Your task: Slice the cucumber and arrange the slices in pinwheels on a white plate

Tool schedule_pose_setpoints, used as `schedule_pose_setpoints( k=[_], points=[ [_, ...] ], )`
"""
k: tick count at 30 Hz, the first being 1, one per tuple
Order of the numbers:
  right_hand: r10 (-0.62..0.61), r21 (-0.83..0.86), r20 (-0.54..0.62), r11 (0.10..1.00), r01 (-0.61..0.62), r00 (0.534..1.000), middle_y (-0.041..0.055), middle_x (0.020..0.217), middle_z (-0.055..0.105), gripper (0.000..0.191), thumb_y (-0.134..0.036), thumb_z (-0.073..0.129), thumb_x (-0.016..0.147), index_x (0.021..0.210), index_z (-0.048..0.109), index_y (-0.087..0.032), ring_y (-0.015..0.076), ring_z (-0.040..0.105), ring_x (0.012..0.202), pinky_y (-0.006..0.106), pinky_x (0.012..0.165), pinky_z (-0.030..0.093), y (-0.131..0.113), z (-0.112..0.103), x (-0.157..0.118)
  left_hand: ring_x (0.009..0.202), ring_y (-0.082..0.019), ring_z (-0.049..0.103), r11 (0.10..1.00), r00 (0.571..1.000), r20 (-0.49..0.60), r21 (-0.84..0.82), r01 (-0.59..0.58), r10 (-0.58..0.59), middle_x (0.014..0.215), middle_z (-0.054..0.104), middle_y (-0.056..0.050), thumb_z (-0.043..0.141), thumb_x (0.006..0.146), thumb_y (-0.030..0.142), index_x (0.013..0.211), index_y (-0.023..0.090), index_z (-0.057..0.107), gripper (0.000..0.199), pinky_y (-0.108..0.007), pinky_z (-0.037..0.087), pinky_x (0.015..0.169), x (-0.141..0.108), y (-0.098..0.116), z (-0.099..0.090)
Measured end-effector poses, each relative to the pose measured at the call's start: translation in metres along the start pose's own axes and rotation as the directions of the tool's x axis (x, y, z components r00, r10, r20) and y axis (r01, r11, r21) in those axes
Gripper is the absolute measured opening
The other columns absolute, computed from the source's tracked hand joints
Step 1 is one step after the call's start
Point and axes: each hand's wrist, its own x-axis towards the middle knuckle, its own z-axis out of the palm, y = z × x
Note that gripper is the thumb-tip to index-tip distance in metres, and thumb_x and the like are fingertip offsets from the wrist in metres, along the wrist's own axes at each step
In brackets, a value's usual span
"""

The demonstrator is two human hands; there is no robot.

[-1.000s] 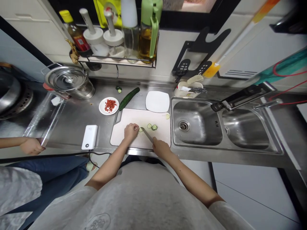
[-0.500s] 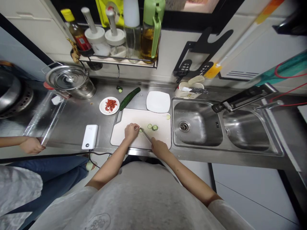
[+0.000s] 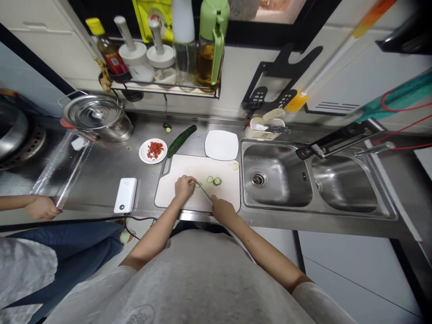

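On the white cutting board [image 3: 172,191], my right hand [image 3: 223,210] is wrapped round the handle of a knife [image 3: 204,192]. The knife's tip meets a small green cucumber slice [image 3: 197,185] beside the fingertips of my left hand [image 3: 184,187]. Those fingertips are pinched together; what lies between them is too small to name. More cucumber slices [image 3: 217,181] lie right of the blade, and a pale piece [image 3: 235,166] rests at the board's upper right corner. Behind the board is a whole cucumber [image 3: 182,140], between a plate of red pieces [image 3: 155,150] and a white square plate [image 3: 221,145].
A double sink [image 3: 280,173] adjoins the board on the right. To the left are a white power bank [image 3: 126,195] with a cable, a lidded steel pot [image 3: 101,118] and another person's hand [image 3: 43,208]. Bottles stand on a wall rack [image 3: 168,88].
The view has shifted slightly. My hands keep nearly the same places, with the knife still against the small slice.
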Motion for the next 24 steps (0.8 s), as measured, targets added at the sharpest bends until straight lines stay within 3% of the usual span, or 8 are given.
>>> schedule_pose_setpoints(
  k=[11,24],
  points=[
    [0.004,0.014,0.028,1.000,-0.004,1.000,0.0159,0.105,0.066,0.030,-0.013,0.038,0.091,0.120,0.045,-0.015,0.0251,0.064,0.099,0.032,0.076,0.045,-0.0011,0.0001,0.0056,0.094,-0.020,0.056,1.000,1.000,0.010,0.017,0.006,-0.007,0.094,0.065,-0.003,0.057,0.081,0.027,0.089,0.028,0.073,0.018,-0.032,0.041,0.086,0.0011,-0.0012,0.0021],
    [-0.002,-0.080,-0.016,0.997,0.001,1.000,0.0172,0.100,0.067,0.031,-0.006,0.037,0.090,0.119,0.046,-0.013,0.0249,0.066,0.099,0.033,0.078,0.049,-0.0060,0.0043,0.0014,0.096,-0.020,0.056,0.999,0.999,0.040,0.033,0.012,-0.014,0.096,0.064,-0.003,0.059,0.080,0.026,0.091,0.028,0.072,0.017,-0.031,0.041,0.086,0.0020,0.0003,-0.0012]
  ],
)
